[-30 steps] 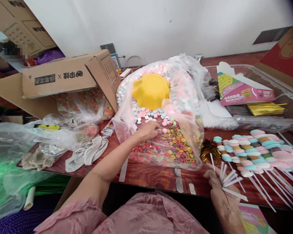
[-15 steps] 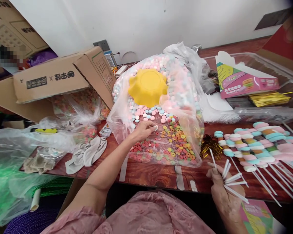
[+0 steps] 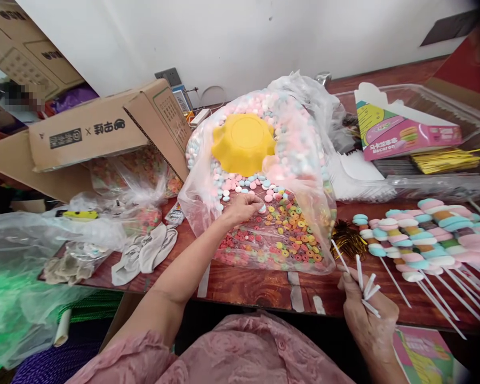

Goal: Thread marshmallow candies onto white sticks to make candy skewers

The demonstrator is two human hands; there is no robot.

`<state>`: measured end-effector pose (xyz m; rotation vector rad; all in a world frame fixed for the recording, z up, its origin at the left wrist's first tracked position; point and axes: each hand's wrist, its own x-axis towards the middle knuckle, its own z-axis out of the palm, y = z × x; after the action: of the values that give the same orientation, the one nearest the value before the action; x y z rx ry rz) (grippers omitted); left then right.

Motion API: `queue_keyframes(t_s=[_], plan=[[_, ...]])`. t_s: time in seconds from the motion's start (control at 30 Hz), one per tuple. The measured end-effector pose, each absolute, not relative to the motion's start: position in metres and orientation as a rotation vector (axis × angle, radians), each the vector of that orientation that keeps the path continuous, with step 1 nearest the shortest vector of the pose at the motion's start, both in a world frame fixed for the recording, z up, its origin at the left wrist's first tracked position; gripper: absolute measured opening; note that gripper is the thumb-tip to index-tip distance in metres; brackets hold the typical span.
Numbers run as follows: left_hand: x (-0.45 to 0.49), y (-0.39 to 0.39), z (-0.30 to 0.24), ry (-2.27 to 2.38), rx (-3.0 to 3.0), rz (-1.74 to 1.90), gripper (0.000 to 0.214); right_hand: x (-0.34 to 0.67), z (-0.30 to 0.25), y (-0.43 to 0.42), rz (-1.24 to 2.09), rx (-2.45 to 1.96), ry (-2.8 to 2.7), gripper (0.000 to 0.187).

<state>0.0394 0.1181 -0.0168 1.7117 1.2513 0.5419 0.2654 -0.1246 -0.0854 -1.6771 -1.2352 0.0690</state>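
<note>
My left hand [image 3: 242, 209] is closed, its fingertips pinching a small pale marshmallow disc [image 3: 262, 208] above a clear plastic bag. Under it lie fruit-coloured candy rings [image 3: 298, 226], with pink, white and blue marshmallow discs [image 3: 246, 184] just beyond. An upturned yellow scalloped bowl [image 3: 244, 144] rests among the discs. At the table's front edge my right hand [image 3: 370, 312] is wrapped round several white sticks [image 3: 360, 272], which fan out past the fingers. Right of that hand lie stacked marshmallow skewers [image 3: 428, 240] on white sticks.
An open cardboard box [image 3: 100, 130] with bagged candy stands at left, a grey cloth [image 3: 144, 253] before it. Gold tinsel [image 3: 348, 240] lies beside the skewers. Behind them a clear plastic bin [image 3: 408, 186] holds a pink macaron carton [image 3: 412, 133] and gold ties [image 3: 446, 160].
My left hand has shifted slightly right with the pinched disc. My right hand has turned a little, and the sticks in it now point more upward and to the left.
</note>
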Motion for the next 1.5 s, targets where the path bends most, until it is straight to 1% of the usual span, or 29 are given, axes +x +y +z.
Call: queue_keyframes(t_s=[0.13,0.3,0.5,0.57,0.67,0.73,0.8,0.87,0.97,1.1,1.5], plan=[[0.043,0.119,-0.022,1.289,1.899,0.505,0.014,0.264,-0.083,-0.124,0.067,-1.649,-1.230,0.032],[0.044,0.114,-0.025,1.286,2.096,0.487,0.019,0.263,-0.082,-0.126,0.082,-1.649,-1.242,0.025],[0.046,0.100,-0.033,1.093,2.646,0.429,0.020,0.264,-0.091,-0.126,0.092,-1.647,-1.252,0.029],[0.045,0.096,-0.034,0.996,2.672,0.438,0.021,0.264,-0.093,-0.126,0.068,-1.628,-1.249,0.028],[0.041,0.087,-0.031,0.956,2.474,0.630,0.020,0.265,-0.093,-0.129,-0.004,-1.664,-1.173,0.027],[0.038,0.078,-0.024,0.993,2.125,0.823,0.022,0.263,-0.088,-0.134,0.017,-1.692,-1.192,0.028],[0.035,0.064,-0.015,1.000,1.664,0.959,0.030,0.257,-0.077,-0.139,0.157,-1.672,-1.292,0.029],[0.032,0.048,-0.004,0.951,1.258,1.032,0.041,0.245,-0.061,-0.141,0.393,-1.609,-1.405,0.027],[0.030,0.023,0.007,0.877,0.924,1.115,0.047,0.223,-0.035,-0.134,0.681,-1.497,-1.537,0.023],[0.031,-0.001,0.010,0.842,0.781,1.181,0.044,0.203,-0.017,-0.117,0.757,-1.465,-1.597,0.025],[0.031,-0.016,-0.009,0.871,0.881,1.259,0.034,0.198,-0.019,-0.116,0.695,-1.525,-1.671,0.026]])
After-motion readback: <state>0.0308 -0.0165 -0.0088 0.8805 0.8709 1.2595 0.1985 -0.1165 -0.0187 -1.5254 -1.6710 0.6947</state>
